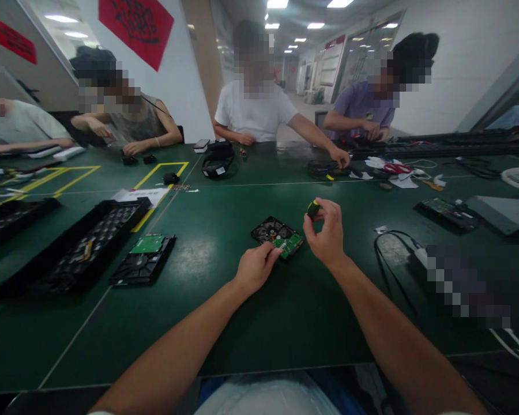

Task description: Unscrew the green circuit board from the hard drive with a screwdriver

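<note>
A hard drive (270, 228) lies on the green table in front of me, its black casing and green circuit board (290, 244) facing up. My left hand (256, 268) is at its near edge, thumb and forefinger pinched together over the board. Whatever is between those fingertips is too small to make out. Raised just right of the drive, my right hand (328, 233) grips the yellow-and-black handle of a screwdriver (313, 208) between thumb and fingers. I cannot make out its shaft.
Another hard drive (143, 259) lies to the left, beside a long black tray (82, 248). On the right are a further drive (447, 213), a grey box (506, 214) and a black cable (383, 253). Several co-workers sit across the table; one person's hand (339, 157) reaches toward dark items.
</note>
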`<state>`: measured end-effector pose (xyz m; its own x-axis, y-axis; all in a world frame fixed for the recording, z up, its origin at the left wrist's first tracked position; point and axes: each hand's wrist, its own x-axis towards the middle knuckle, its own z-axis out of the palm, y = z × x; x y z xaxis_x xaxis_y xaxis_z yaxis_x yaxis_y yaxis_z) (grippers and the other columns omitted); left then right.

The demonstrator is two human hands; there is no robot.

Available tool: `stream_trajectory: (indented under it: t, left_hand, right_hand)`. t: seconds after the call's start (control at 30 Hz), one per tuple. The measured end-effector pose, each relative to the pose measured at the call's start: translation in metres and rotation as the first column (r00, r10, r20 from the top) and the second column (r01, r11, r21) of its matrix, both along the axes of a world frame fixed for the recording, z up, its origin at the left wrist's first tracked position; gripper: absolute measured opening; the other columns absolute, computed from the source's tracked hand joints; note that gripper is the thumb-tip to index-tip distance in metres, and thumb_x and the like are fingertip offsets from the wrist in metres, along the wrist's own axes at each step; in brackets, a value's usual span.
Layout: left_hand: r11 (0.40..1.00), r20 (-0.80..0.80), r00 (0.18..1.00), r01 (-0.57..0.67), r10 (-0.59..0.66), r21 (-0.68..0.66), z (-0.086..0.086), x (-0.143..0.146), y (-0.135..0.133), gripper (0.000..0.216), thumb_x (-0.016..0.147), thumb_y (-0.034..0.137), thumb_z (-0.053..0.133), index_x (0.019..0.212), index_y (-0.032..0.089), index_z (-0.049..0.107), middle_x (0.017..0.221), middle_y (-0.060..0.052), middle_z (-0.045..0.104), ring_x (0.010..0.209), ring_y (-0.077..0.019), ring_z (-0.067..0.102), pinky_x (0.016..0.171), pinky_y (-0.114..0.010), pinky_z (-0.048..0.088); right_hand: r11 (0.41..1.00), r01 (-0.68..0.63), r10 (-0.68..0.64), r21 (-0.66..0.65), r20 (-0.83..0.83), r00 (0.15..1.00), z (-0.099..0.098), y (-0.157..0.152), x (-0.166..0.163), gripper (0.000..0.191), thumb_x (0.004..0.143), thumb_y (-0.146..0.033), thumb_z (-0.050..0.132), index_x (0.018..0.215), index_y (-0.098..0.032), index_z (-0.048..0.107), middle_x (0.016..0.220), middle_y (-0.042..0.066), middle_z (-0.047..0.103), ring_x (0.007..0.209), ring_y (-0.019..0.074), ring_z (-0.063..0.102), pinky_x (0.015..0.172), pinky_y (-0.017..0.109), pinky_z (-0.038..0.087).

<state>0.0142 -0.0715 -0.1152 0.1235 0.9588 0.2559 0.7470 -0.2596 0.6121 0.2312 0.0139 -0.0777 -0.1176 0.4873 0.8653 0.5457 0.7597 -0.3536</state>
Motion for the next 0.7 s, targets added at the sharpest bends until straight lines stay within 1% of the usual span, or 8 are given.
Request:
stream_trajectory:
  t: [0.1,0.2,0.23,0.37,0.47,0.57,0.63,0.7]
  left_hand:
    - [0.999,0.014,1.0,-0.008,0.007,0.047,0.0013,0.0004,0.0004,0.032,0.106,0.046,0.049,0.088,0.023,0.063,0.076,-0.001,0.067,0.069,-0.0173,0.064,0.064,-0.027,0.043]
    - [0.993,0.097,0.995,-0.023,0.011,0.115,0.0028,0.0005,0.0018,0.019,0.105,0.036,0.053,0.097,0.023,0.065,0.092,-0.003,0.073,0.083,-0.0183,0.068,0.074,-0.028,0.049]
    - [0.994,0.122,0.993,-0.022,0.009,0.108,0.0033,0.0005,0.0019,0.017,0.104,0.034,0.053,0.1,0.024,0.065,0.092,-0.003,0.074,0.083,-0.0177,0.069,0.074,-0.028,0.049]
    - [1.0,0.144,0.989,-0.012,0.013,-0.012,0.0047,0.0001,-0.0008,0.022,0.107,0.038,0.049,0.102,0.024,0.065,0.065,0.004,0.066,0.061,-0.015,0.064,0.062,-0.025,0.044]
    - [1.0,0.094,0.995,-0.017,0.019,-0.021,0.0038,-0.0001,-0.0022,0.03,0.106,0.046,0.051,0.092,0.023,0.065,0.061,0.003,0.062,0.059,-0.0159,0.064,0.059,-0.025,0.042]
    - [0.999,0.075,0.997,-0.011,0.007,0.052,0.0021,0.0001,-0.0008,0.028,0.105,0.043,0.052,0.092,0.023,0.066,0.076,0.0,0.07,0.07,-0.0166,0.067,0.065,-0.026,0.046]
    - [0.994,0.092,0.996,0.006,-0.015,0.106,0.0015,0.0003,0.0005,0.019,0.105,0.035,0.053,0.104,0.023,0.067,0.091,-0.002,0.075,0.081,-0.017,0.07,0.074,-0.027,0.05]
    - [0.995,0.107,0.993,0.028,-0.038,0.091,0.0018,0.0003,0.0006,0.02,0.105,0.031,0.052,0.117,0.024,0.067,0.091,-0.002,0.076,0.081,-0.0163,0.071,0.076,-0.027,0.051]
  right_hand:
    - [0.999,0.034,-0.034,-0.011,0.016,0.999,-0.0002,0.0003,0.0009,0.058,0.094,-0.027,0.068,0.147,-0.028,0.045,0.131,0.014,0.053,0.108,0.0277,0.062,0.074,0.043,0.065]
    - [0.999,0.005,-0.003,-0.032,0.04,0.999,0.0006,-0.0002,0.0008,0.058,0.096,-0.025,0.063,0.151,-0.029,0.043,0.134,0.014,0.053,0.109,0.0279,0.062,0.081,0.047,0.065]
    - [0.999,-0.009,0.011,-0.035,0.04,0.999,0.0006,-0.0004,0.0005,0.059,0.097,-0.023,0.061,0.153,-0.028,0.041,0.136,0.015,0.052,0.111,0.028,0.062,0.084,0.048,0.065]
    - [0.999,-0.004,0.004,-0.036,0.02,1.0,-0.0004,-0.0004,-0.0007,0.061,0.097,-0.023,0.06,0.154,-0.027,0.039,0.139,0.015,0.05,0.111,0.0266,0.063,0.081,0.045,0.066]
    - [0.999,0.019,-0.018,-0.042,0.028,0.999,-0.0012,-0.0004,-0.0005,0.06,0.096,-0.027,0.065,0.151,-0.03,0.042,0.136,0.013,0.053,0.107,0.0252,0.063,0.076,0.042,0.067]
    - [1.0,0.003,-0.002,-0.026,0.031,1.0,-0.0013,0.0001,-0.0003,0.06,0.097,-0.024,0.062,0.153,-0.029,0.041,0.138,0.014,0.053,0.109,0.0252,0.064,0.081,0.043,0.066]
    - [1.0,-0.014,0.015,-0.022,0.026,1.0,-0.0017,0.0009,-0.0005,0.06,0.098,-0.021,0.059,0.154,-0.027,0.04,0.142,0.015,0.052,0.11,0.0251,0.066,0.086,0.045,0.066]
    - [0.999,-0.011,0.012,-0.035,0.015,1.0,-0.0025,0.0014,-0.0008,0.059,0.098,-0.022,0.059,0.154,-0.028,0.04,0.143,0.015,0.052,0.105,0.024,0.068,0.085,0.045,0.067]
